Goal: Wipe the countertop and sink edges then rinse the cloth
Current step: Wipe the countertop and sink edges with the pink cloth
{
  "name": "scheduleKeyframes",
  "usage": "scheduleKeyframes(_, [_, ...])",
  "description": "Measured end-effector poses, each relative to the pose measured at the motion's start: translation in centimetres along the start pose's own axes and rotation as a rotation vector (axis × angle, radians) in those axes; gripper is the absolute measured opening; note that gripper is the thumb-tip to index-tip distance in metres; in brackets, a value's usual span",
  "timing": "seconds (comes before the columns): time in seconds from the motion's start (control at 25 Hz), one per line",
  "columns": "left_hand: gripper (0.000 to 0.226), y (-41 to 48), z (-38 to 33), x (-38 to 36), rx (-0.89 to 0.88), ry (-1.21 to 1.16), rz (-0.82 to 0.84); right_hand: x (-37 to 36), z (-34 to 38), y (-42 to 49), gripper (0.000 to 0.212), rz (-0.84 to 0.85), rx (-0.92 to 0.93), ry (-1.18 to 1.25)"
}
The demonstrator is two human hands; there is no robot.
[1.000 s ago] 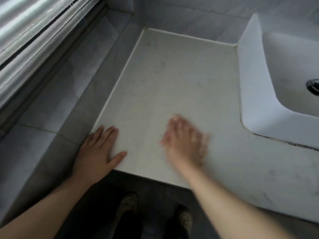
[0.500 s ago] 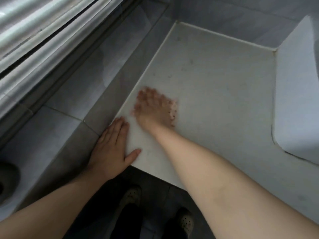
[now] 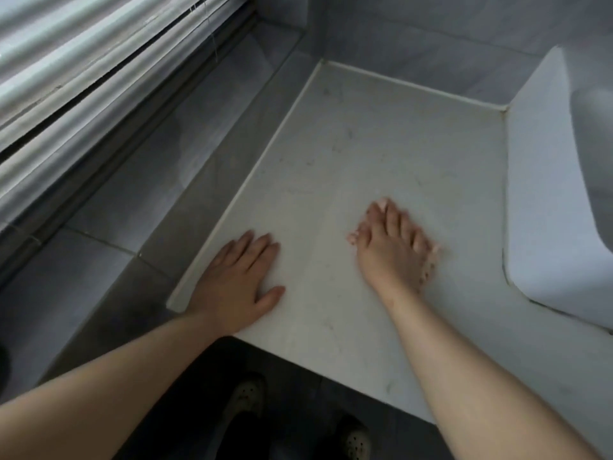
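The left hand (image 3: 237, 283) rests on the surface (image 3: 381, 154) at its front left corner; the right hand (image 3: 393, 254) lies between it and the sink (image 3: 547, 210).

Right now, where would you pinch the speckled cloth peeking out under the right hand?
The exposed edge of the speckled cloth, beside the little finger, coming from the sink side. The right hand lies flat over the rest on the countertop, so only that blurred fringe is free to pinch.
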State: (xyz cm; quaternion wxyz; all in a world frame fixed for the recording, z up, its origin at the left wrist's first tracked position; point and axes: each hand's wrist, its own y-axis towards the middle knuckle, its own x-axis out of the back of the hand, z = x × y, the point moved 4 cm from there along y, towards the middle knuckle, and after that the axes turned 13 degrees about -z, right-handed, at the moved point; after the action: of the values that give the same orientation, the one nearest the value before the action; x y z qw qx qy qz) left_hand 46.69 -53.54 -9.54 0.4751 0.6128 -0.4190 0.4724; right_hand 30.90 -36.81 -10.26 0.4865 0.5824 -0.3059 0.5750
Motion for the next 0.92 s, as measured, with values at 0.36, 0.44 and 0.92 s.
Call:
scheduleKeyframes(0.36, [0.089, 4.3, -2.5, -1.6, 0.136, 0.155, 0.066, 0.2, -10.4, 5.1, 0.053, 0.024, 0.02, 0.004])
scheduleKeyframes(0.44, [0.087, 4.5, -2.4, -1.8, 0.12, 0.17, 0.088, 0.1, -12.4, 8.3, 0.05, 0.073, -0.175, 0.074])
scheduleKeyframes(0.92, [0.075, 8.9, -0.9, -2.2, 0.122, 0.077, 0.004, -1.4, -10.4, 11.5, 0.054, 0.076, -0.021, 0.001])
